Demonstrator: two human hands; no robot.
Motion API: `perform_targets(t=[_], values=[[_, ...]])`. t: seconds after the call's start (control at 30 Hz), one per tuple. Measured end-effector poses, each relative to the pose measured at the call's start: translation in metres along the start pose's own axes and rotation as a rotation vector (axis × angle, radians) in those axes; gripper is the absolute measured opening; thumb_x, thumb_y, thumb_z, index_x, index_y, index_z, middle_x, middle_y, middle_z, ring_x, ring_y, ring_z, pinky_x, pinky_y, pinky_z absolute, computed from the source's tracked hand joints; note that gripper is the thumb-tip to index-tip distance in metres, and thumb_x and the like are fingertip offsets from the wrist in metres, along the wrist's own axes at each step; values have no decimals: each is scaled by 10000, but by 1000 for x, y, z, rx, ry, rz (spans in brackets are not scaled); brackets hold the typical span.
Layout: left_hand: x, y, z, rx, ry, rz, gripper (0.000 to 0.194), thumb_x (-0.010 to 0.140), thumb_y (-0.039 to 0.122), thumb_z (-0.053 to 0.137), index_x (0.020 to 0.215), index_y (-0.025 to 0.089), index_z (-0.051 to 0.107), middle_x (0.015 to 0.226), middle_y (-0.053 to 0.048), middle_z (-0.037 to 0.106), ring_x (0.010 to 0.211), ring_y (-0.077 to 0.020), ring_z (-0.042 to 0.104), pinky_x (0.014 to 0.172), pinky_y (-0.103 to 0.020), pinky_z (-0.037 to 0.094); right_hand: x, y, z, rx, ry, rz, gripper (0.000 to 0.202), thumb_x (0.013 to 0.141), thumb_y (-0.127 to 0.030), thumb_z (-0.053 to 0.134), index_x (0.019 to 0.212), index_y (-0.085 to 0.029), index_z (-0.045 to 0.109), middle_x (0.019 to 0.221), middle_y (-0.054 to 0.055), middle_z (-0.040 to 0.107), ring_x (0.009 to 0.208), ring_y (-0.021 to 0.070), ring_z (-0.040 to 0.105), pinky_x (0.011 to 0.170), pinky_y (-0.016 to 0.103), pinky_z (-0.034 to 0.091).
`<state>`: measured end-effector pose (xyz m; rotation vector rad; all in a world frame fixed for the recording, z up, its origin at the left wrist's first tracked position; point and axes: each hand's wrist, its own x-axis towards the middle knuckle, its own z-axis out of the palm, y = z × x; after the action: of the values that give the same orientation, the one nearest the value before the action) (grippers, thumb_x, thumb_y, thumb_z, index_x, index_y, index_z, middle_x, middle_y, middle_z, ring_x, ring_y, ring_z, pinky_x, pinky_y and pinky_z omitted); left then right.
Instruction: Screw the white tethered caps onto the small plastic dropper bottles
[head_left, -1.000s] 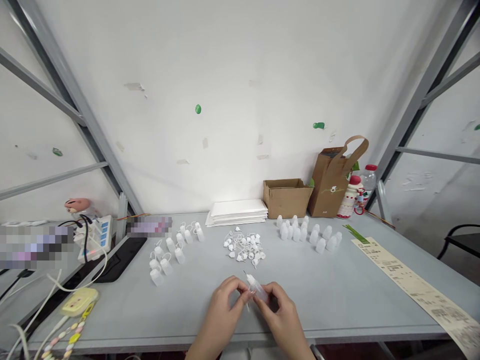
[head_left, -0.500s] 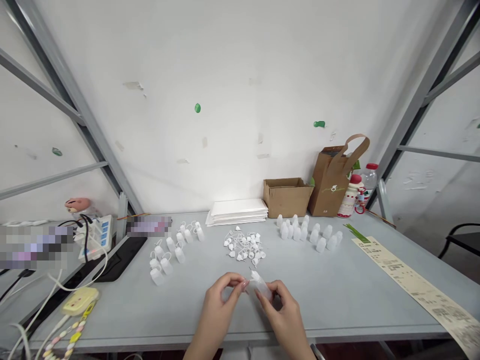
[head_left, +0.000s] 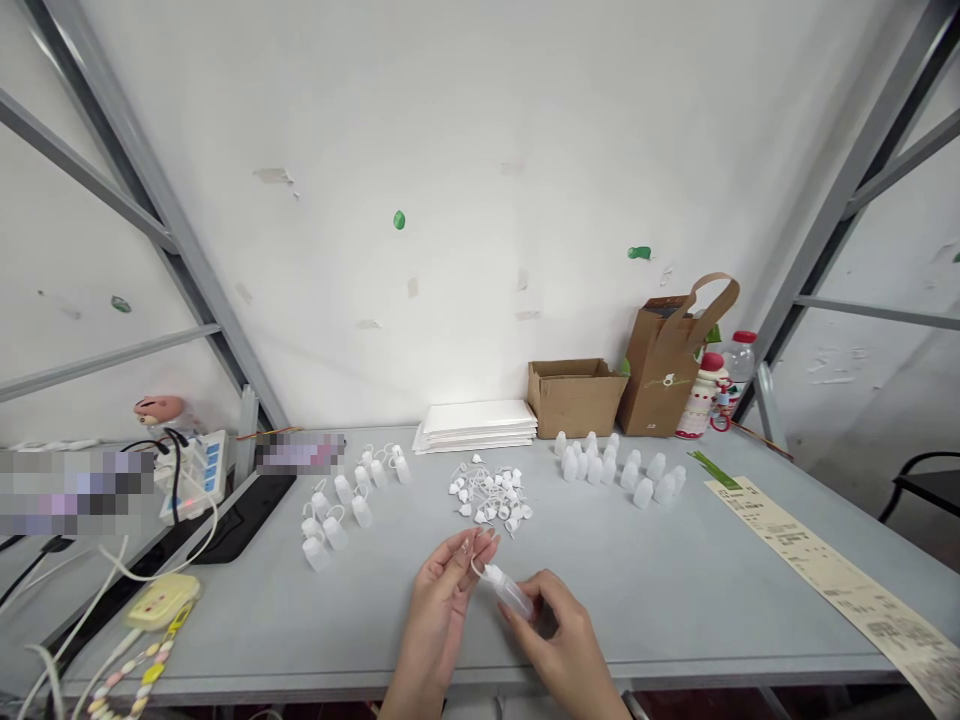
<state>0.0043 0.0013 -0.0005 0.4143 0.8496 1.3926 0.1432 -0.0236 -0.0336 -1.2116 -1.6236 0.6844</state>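
Between my fingers is a small translucent plastic squeeze bottle (head_left: 513,594), tilted with its white top toward the upper left. My right hand (head_left: 559,635) grips its body near the base. At the neck, my left hand (head_left: 444,590) pinches the thin white cap strap (head_left: 478,566), which curves out from the top; the fingertips partly hide its end. Just beyond my hands lies a loose pile of white caps with straps (head_left: 491,492). Several bottles with capped, looped tops (head_left: 335,532) stand to the left. Several bottles without straps (head_left: 594,468) stand to the right.
A stack of white sheets or envelopes (head_left: 476,425), an open cardboard box (head_left: 576,405) and a brown paper bag (head_left: 656,380) stand against the wall. A long printed paper strip (head_left: 817,570) runs along the right. A black phone-like slab (head_left: 241,520) and cables lie left.
My left hand has turned and lifted slightly, drawing the cap strap out to the left of the neck. The bottle and my right hand have shifted a little lower.
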Motion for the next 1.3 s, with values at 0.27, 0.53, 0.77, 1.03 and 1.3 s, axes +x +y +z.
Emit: perform_targets(t=[0.27,0.53,0.77,1.03,1.3], values=[[0,0,2,-38,-22,-39,118,661,132,716,772,104,686,829,-102,747,877,-212,679,850,-272,499,-1,1,1,-28,-12,-22,126,784,-228,560,667,-188,538,615,-16,514,568,129,496,543,211,413],[-2,3,1,97,-40,25,235,576,257,776,744,119,686,802,-97,750,901,-241,670,894,-324,466,0,1,2,-49,7,-44,140,775,-214,573,642,-197,533,597,-22,510,545,127,493,518,208,410],[-2,6,-2,422,-31,141,273,622,359,719,768,130,685,800,-122,750,859,-272,676,836,-382,474,-2,5,3,-80,-24,-41,142,776,-205,567,641,-193,522,611,-13,505,556,133,493,527,216,410],[-3,1,0,467,-87,161,230,650,354,692,748,147,673,820,-118,751,884,-267,672,851,-385,473,-2,5,3,-67,-34,-24,161,798,-252,562,650,-192,539,613,-8,524,554,134,491,526,222,411],[-8,1,6,352,-77,120,366,667,466,652,816,135,692,896,-143,738,979,-286,633,910,-397,438,0,4,2,-25,-29,31,135,788,-279,566,694,-184,584,615,-12,550,554,133,507,532,212,417]])
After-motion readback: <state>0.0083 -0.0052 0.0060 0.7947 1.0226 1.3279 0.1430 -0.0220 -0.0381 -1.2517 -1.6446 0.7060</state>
